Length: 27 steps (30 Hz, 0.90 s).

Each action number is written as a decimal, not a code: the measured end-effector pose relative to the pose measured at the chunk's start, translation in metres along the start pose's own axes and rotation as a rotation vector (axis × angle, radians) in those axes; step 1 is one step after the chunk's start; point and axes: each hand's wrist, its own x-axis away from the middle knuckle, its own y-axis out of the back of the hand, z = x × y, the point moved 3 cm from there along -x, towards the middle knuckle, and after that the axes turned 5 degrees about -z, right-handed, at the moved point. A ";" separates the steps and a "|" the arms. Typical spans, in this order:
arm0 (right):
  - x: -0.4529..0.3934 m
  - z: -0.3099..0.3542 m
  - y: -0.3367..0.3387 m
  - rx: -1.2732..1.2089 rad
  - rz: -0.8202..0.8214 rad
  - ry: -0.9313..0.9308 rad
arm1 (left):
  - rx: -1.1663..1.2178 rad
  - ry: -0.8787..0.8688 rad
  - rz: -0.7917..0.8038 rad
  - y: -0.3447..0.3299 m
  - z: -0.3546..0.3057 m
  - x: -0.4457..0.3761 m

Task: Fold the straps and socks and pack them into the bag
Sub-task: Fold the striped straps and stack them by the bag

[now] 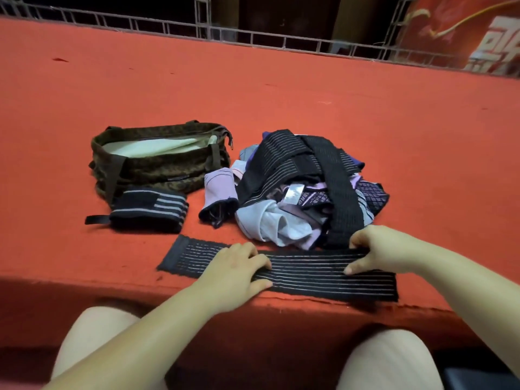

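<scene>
Your left hand (235,270) lies flat, fingers relaxed, on the striped strap (306,270) stretched along the red surface (281,94) edge. Your right hand (371,249) pinches its far edge. Just behind lies the pile of socks and straps (304,190); the open bag (160,159) stands left.

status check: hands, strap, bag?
Left hand flat on strap; right hand pinching its far edge. Strap unfolded at carpet edge. Bag open, folded strap beside it. Pile unsorted.
</scene>
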 end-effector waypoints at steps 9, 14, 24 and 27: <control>0.024 -0.067 -0.005 -0.538 -0.049 -0.217 | 0.006 -0.036 0.079 0.005 -0.020 -0.010; 0.014 -0.055 -0.023 -0.333 -0.060 -0.350 | 0.273 -0.064 0.155 -0.001 -0.067 -0.031; 0.021 -0.044 -0.037 -0.512 -0.015 -0.522 | 0.323 -0.028 0.247 -0.021 -0.109 -0.058; 0.036 -0.026 -0.024 -0.884 -0.107 -0.364 | 0.669 0.154 0.148 -0.013 -0.114 -0.056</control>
